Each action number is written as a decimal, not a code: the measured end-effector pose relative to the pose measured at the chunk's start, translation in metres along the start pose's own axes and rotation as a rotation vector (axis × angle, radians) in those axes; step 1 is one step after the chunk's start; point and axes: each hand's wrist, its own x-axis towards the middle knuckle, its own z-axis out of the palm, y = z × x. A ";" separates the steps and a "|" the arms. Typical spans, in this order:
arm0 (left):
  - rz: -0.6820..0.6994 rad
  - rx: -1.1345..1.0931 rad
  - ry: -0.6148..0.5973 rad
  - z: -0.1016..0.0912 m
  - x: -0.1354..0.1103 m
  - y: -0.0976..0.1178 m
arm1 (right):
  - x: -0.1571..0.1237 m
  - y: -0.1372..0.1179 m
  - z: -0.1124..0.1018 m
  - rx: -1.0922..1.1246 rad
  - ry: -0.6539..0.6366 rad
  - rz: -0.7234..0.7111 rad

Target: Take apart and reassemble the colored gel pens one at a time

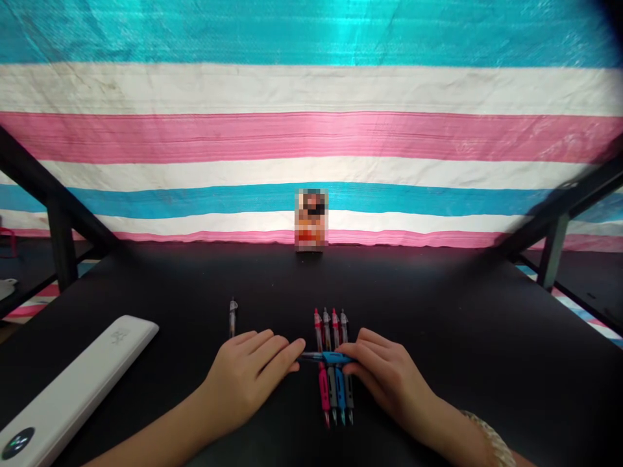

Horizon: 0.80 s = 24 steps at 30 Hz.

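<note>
A pen with a blue grip (335, 357) lies crosswise over a row of several pens (326, 337), whose grips are pink, grey and blue. My left hand (256, 370) pinches its clear end between thumb and fingers. At the blue end, the fingers of my right hand (387, 370) are closed on the same pen. Just beyond my left hand stretches another clear pen (232, 316), its lower part hidden behind that hand. The pens in the row lie parallel, pointing away from me, and the crosswise pen covers their middles.
A long white device with a round dark display (87, 383) lies on the black table (413, 292) at the left. At the back edge stands a small pixelated box (311, 220). Black frame bars rise at both sides, before a striped tarp (311, 136).
</note>
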 end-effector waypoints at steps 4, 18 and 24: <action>-0.050 -0.114 -0.109 0.007 -0.002 0.003 | -0.002 0.004 0.002 -0.022 0.047 -0.011; -0.590 -0.713 -0.543 -0.008 0.000 0.016 | -0.004 -0.003 0.002 -0.020 0.165 -0.137; -0.648 -0.734 -0.212 -0.007 0.002 0.007 | -0.003 0.000 -0.003 0.036 0.155 -0.029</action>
